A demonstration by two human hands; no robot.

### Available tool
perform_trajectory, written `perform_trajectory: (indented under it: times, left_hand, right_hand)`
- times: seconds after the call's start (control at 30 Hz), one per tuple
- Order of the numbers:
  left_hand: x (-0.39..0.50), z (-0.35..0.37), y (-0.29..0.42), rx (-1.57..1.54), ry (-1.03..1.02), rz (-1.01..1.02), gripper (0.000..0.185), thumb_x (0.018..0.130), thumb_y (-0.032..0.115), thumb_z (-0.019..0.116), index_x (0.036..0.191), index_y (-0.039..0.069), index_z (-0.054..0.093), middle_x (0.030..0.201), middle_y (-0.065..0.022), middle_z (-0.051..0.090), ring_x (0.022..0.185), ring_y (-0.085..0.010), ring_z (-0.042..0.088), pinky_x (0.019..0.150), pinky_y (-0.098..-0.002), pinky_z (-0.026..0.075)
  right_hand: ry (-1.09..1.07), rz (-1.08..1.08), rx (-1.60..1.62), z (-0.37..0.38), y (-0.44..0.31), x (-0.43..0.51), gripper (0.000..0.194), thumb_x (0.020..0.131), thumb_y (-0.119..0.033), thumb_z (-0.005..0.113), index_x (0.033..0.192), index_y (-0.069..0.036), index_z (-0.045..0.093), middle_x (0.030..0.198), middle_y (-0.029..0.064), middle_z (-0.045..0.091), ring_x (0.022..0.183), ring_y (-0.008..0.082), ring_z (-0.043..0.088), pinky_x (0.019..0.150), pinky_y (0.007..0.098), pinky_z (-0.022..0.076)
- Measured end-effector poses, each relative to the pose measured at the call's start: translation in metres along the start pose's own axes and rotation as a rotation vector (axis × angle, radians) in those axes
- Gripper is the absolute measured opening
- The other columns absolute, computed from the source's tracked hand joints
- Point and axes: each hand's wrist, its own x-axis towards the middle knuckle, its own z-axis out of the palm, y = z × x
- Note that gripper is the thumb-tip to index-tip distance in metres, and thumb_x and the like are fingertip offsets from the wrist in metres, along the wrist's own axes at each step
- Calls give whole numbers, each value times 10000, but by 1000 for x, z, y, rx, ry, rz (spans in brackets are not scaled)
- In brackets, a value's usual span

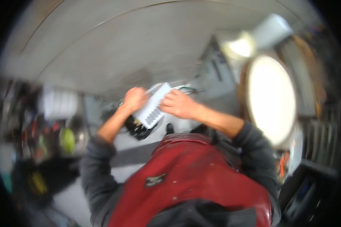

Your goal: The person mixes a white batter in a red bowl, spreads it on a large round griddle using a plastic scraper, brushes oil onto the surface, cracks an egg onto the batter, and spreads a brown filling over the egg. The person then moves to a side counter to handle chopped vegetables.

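A white slotted panel [154,109], apparently plastic, is tilted between my hands in front of my red apron [187,173]. My left hand [135,99] holds its left edge with bent fingers. On the opposite edge, my right hand [178,103] grips it with fingers curled. The row of dark slots shows at the panel's lower end. Beneath that end is a black container [140,132], partly covered, its contents blurred. Motion blur hides the exact finger contact.
A large round white lit surface [272,99] stands at the right, beside a bright lamp [241,46]. A grey cabinet or panel [218,76] is ahead to the right. Cluttered items, including a yellow-green round object [67,140], line the left. A dark open case [304,190] lies lower right.
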Motion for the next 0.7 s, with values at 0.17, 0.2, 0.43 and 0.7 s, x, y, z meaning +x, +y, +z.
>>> perform_trajectory:
  times: [0.17, 0.2, 0.43, 0.7]
  left_hand:
    - [70, 27, 13, -89, -15, -437, 303, 832, 242, 637, 829, -55, 694, 748, -224, 672, 704, -252, 647, 666, -404, 515]
    - [79, 33, 30, -268, 54, -339, 283, 841, 224, 643, 858, -54, 693, 755, -187, 677, 713, -204, 631, 667, -376, 512]
    - [167, 76, 273, -1011, -43, 98, 202, 891, 91, 655, 1052, -33, 654, 915, -80, 678, 762, -134, 631, 667, -283, 536]
    - [235, 169, 479, -943, -430, -92, 402, 985, 282, 537, 1130, -86, 615, 1008, -128, 659, 913, -182, 590, 772, -332, 492]
  right_hand:
    - [437, 680, -19, -87, 3, -102, 109, 738, -41, 630, 838, -79, 613, 847, 57, 550, 832, 255, 550, 696, 370, 442]
    - [494, 831, -7, -104, -3, -131, 97, 765, -47, 627, 858, -73, 620, 860, 70, 565, 837, 271, 565, 702, 381, 455]
    - [780, 1621, -19, -189, -41, -291, 190, 928, -143, 583, 1036, -4, 655, 911, 205, 660, 858, 357, 628, 775, 406, 509]
    - [607, 1608, 313, -187, -30, -354, 377, 1018, -302, 445, 1132, 6, 631, 997, 227, 688, 903, 351, 661, 826, 396, 516]
